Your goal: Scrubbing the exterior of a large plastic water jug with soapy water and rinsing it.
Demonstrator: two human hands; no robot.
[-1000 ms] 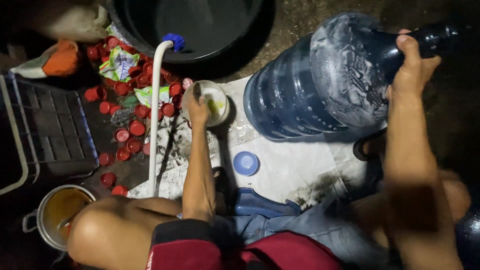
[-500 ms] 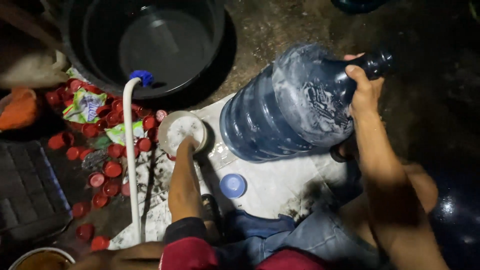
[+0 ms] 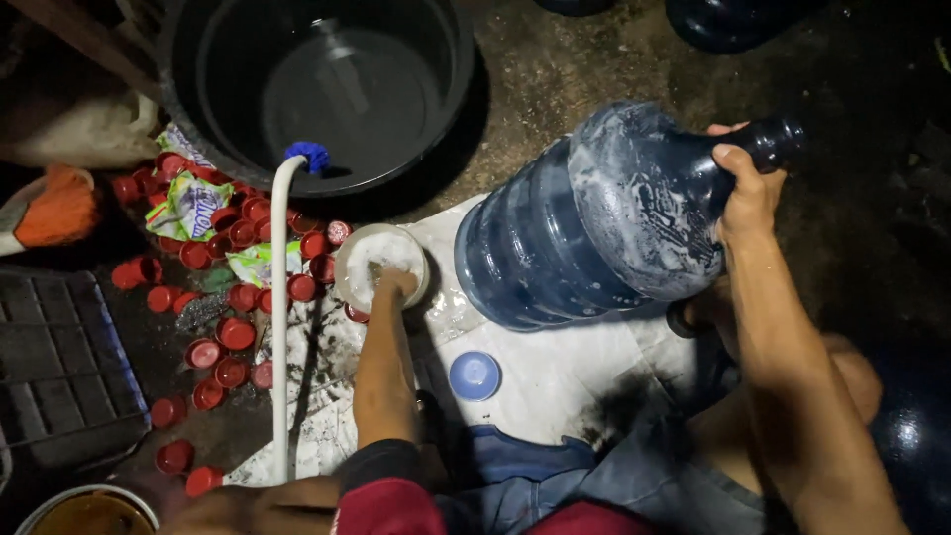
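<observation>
My right hand [image 3: 745, 188] grips the neck of a large blue water jug [image 3: 594, 223] that lies tilted on its side, with soap foam over its shoulder. My left hand [image 3: 394, 285] reaches down into a small white bowl [image 3: 357, 260] of white foamy stuff; its fingertips are hidden in the bowl. A light blue cap [image 3: 475, 375] lies on the white sheet [image 3: 555, 376] between my arms.
A big black tub [image 3: 198, 109] of water stands at the top, with a white hose [image 3: 280, 327] hooked over its rim. Several red caps [image 3: 233, 332] and wrappers lie at the left. A dark crate [image 3: 54, 357] and a metal pot [image 3: 84, 510] sit at the lower left.
The view has shifted down and left, so the tub shows more fully. My left hand has dipped deeper into the white bowl. The jug stays tilted in my right hand.
</observation>
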